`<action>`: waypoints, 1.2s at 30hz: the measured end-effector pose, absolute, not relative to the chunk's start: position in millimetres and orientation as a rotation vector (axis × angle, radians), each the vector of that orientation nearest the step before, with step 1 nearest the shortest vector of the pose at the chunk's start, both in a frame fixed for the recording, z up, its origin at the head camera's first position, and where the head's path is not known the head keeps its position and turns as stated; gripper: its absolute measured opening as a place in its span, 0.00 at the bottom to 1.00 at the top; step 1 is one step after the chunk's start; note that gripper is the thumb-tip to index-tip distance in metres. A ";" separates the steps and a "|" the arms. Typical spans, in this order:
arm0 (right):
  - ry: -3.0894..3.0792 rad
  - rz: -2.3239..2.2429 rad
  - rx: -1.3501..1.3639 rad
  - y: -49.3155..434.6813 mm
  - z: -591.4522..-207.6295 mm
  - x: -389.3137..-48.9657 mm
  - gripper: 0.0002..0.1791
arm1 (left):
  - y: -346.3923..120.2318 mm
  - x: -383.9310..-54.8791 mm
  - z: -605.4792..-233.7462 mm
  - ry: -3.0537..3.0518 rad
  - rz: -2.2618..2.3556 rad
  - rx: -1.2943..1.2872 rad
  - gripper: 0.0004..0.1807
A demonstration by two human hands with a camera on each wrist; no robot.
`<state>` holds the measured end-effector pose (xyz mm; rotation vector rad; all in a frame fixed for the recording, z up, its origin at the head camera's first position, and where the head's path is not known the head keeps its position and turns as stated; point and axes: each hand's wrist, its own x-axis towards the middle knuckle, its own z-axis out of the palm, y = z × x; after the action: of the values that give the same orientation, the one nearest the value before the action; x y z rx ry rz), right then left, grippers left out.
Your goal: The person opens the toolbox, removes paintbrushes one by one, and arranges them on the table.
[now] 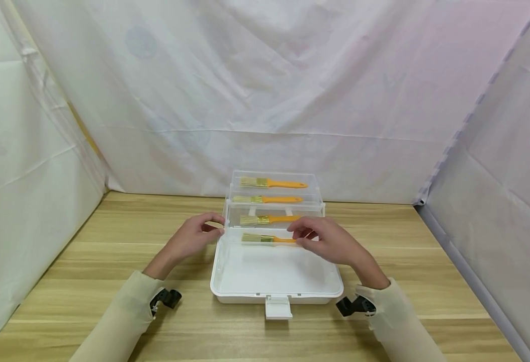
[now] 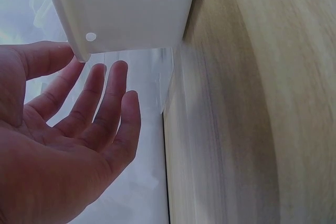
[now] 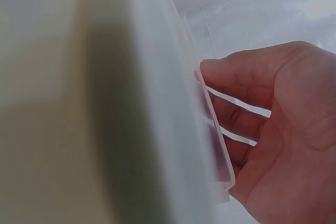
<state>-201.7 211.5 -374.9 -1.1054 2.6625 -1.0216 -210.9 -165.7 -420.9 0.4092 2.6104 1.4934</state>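
A white plastic box (image 1: 276, 271) stands open, its clear stepped trays (image 1: 235, 218) raised at the back. Paintbrushes with orange handles lie in the trays, among them a top paintbrush (image 1: 287, 184) and a lowest paintbrush (image 1: 280, 240). At the box's left side, my left hand (image 1: 194, 235) has thumb and index finger at a white rim corner (image 2: 79, 40), apparently pinching it; its other fingers are loose. My right hand (image 1: 330, 239) reaches over the lowest tray. Its thumb touches the clear tray edge (image 3: 218, 129), with fingers curled behind it, partly covering the handle end.
The box's front latch (image 1: 278, 307) hangs down over the wooden table (image 1: 192, 327). White cloth (image 1: 269, 100) rises behind and at both sides. Each sleeve carries a black wrist camera, such as the left camera (image 1: 167, 298).
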 end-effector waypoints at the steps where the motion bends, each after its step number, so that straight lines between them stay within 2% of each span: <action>1: 2.661 -1.021 -1.111 211.5 -374.9 -201.7 0.13 | -165.8 -211.0 -421.0 2.611 1.493 0.410 0.12; 19: 2.681 -0.986 -1.121 213.0 -375.0 -200.7 0.15 | -165.3 -209.0 -420.0 2.617 1.486 0.420 0.13; 30: 2.730 -1.037 -1.064 215.5 -373.4 -200.8 0.09 | -164.0 -208.7 -419.7 2.623 1.479 0.421 0.14; 36: 2.730 -1.091 -1.057 222.3 -371.1 -202.3 0.10 | -163.9 -208.4 -419.5 2.620 1.477 0.427 0.14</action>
<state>-202.3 222.3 -371.1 -1.0570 2.7299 -1.0914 -208.4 -163.9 -419.5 0.4271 2.6196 1.4773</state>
